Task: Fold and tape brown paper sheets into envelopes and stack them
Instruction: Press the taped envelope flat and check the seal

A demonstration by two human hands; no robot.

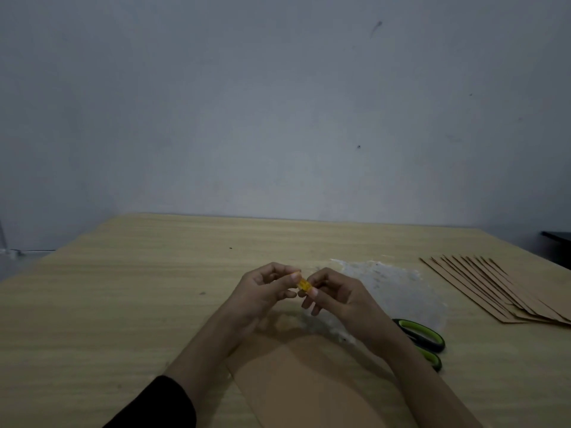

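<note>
Brown paper is the largest item at risk: the brown paper sheet (309, 381) lies on the surface at the near edge, beneath both forearms, and neither hand holds it down. A forearm brushing it could shift it or let a fold spring open before the tape is applied. The left hand (265, 291) and the right hand (336, 299) are raised above the surface, fingers curled, and together pinch a small yellow piece of tape (303, 284) between their fingertips. Probable faults at this stage: the tape sticks to itself or to the fingers, picks up debris, or is laid crooked over the seam. Whether the piece is fully free of a roll cannot be determined. Low light makes alignment harder to judge. The room offers a plain grey wall (278, 103) with a few dark marks, directly behind the work area. The surface (123, 288) is pale wood-grain laminate. At its right, well apart from the hands, is a fanned stack of envelopes (494, 291). A crumpled clear plastic sheet (395, 285) lies just beyond the right hand. Green-and-black scissors (423, 338) rest beside the right forearm, close enough to be knocked.
</note>
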